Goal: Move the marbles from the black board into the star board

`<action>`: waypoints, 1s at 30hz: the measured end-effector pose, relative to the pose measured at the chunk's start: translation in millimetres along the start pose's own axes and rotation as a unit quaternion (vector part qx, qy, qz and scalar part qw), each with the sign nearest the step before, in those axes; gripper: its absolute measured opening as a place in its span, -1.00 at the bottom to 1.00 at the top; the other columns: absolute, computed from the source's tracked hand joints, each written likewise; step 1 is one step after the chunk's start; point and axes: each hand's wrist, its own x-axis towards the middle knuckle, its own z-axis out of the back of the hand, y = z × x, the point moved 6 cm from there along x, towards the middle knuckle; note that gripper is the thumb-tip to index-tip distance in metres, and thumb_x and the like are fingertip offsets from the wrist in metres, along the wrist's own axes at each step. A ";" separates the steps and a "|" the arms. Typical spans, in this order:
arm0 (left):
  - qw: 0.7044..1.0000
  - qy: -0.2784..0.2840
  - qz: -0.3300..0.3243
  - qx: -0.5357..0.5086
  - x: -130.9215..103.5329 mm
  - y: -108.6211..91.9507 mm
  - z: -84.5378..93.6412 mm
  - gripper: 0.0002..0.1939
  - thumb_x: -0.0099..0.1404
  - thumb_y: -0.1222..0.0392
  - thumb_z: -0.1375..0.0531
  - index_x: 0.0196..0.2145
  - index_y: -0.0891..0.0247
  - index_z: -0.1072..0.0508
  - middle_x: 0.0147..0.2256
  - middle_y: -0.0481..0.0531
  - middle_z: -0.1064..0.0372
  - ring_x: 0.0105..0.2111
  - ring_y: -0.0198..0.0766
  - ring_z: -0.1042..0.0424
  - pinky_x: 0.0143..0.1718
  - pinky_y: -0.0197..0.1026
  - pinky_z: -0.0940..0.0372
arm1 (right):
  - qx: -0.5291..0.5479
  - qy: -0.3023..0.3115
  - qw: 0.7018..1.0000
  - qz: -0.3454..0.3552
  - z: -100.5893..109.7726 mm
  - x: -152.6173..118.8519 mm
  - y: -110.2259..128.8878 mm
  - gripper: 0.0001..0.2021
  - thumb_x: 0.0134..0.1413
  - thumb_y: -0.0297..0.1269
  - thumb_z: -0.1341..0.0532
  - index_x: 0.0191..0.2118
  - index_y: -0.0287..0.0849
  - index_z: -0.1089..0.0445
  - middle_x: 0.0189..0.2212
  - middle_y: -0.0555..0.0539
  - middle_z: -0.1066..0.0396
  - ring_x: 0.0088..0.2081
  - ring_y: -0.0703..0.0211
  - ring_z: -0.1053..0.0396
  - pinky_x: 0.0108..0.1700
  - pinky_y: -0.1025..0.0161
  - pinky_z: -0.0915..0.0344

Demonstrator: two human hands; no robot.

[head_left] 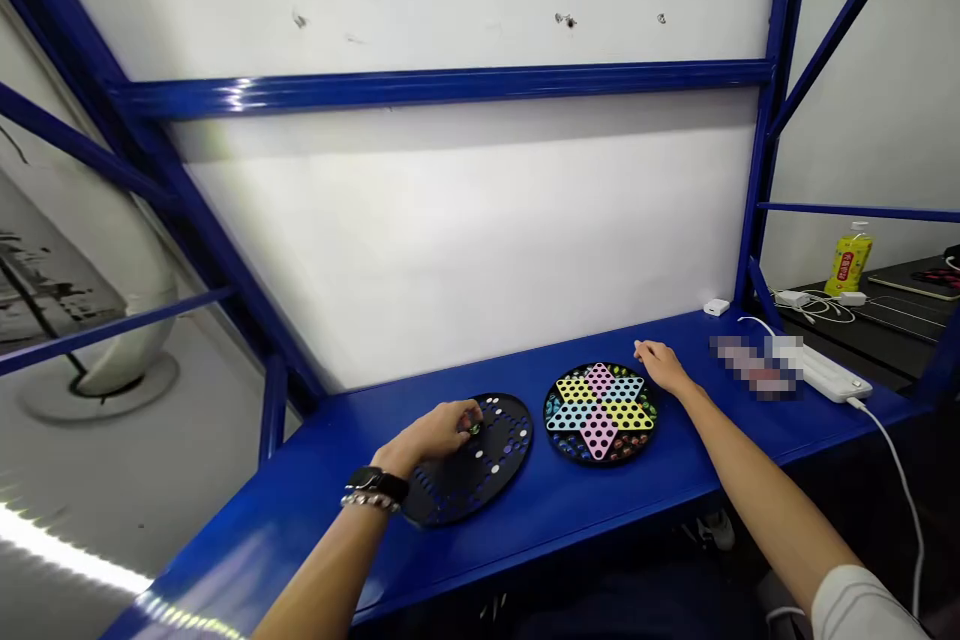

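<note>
A round black board with holes and white spots (495,435) lies on the blue table (555,510). Over its upper left part is my left hand (441,428), fingers closed on a small shiny greenish piece, possibly a marble. To the right lies a round game board with a coloured star (600,412), with colourful marbles around its rim. My right hand (660,363) rests just beyond that board's upper right edge, its fingers curled together; whether they hold anything is hidden.
A white power strip (825,372) with a cable lies at the right, beside a blurred patch. A small white adapter (716,307) is near the wall. Blue metal posts frame both sides. A yellow bottle (850,260) stands on a dark desk at right.
</note>
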 end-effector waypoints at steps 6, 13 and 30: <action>1.000 0.026 -0.010 0.001 1.9 -19.4 -2.5 -0.52 -0.04 0.36 -0.13 -0.12 0.14 -0.45 -0.18 0.00 -0.50 -0.25 -0.17 -0.50 -0.32 -0.25 -0.29 | 0.009 0.003 1.000 -0.004 0.3 -0.3 0.3 -0.53 0.33 0.06 0.04 -0.38 -0.08 -0.45 -0.29 -0.11 -0.58 -0.15 -0.01 -0.50 -0.12 0.20 -0.30; 0.998 0.014 -0.067 -0.008 2.6 -59.4 -5.5 -0.52 0.07 0.07 -0.25 -0.02 0.12 -0.41 -0.11 0.05 -0.48 -0.17 -0.08 -0.50 -0.20 -0.17 -0.35 | 0.010 0.003 1.000 -0.011 -1.2 0.4 -0.2 -0.54 0.34 0.06 0.01 -0.39 -0.08 -0.47 -0.30 -0.10 -0.58 -0.17 0.01 -0.50 -0.15 0.23 -0.29; 0.964 -0.123 -0.218 -0.085 6.0 -191.8 23.9 -0.71 0.36 0.03 -0.10 -0.12 0.20 -0.51 -0.17 0.07 -0.53 -0.24 -0.18 -0.49 -0.19 -0.19 -0.37 | -0.005 0.006 1.000 -0.004 -1.1 0.7 0.1 -0.51 0.33 0.10 0.04 -0.38 -0.08 -0.48 -0.29 -0.10 -0.58 -0.18 0.01 -0.48 -0.19 0.22 -0.26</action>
